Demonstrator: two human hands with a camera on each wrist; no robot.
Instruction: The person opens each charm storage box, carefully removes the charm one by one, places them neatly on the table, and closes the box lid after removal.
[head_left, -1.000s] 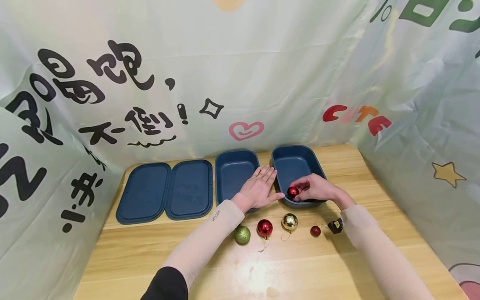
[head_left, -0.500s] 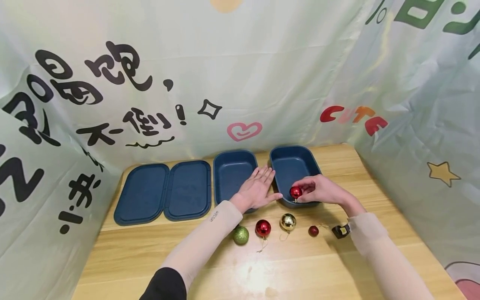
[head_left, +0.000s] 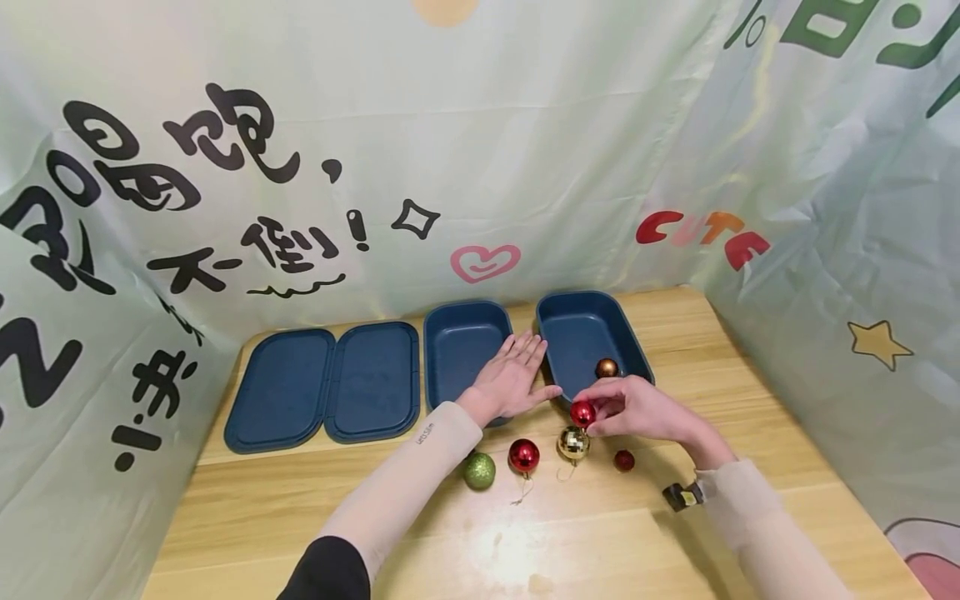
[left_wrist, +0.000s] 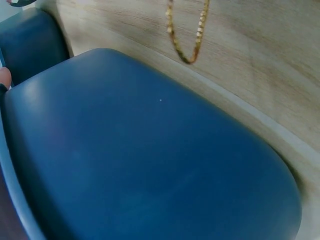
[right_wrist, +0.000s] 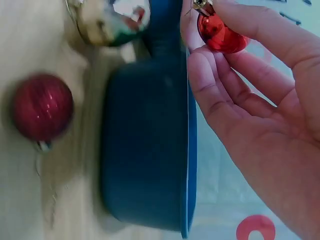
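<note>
My right hand (head_left: 639, 410) pinches a shiny red Christmas bauble (head_left: 582, 414) between thumb and fingers at the front rim of the right blue box (head_left: 588, 329). Its metal cap shows beside the thumb in the right wrist view, where the bauble (right_wrist: 222, 34) hangs above the rim. Inside that box lies a bronze bauble (head_left: 607, 368). With fingers straight, my left hand (head_left: 510, 382) rests over the right side of the left blue box (head_left: 467, 342). A gold faceted bauble (head_left: 573, 442) lies just below the held one.
Along the front lie a larger red bauble (head_left: 523, 456), a glittery green one (head_left: 479, 472) and a small dark red one (head_left: 624, 460). Two flat blue lids (head_left: 281, 387) sit side by side at the left. A printed curtain (head_left: 390, 150) stands behind the table.
My right hand has drawn the red bauble from inside the right box toward me, to its front rim. The bronze bauble in the box has come into view. My left hand stays put.
</note>
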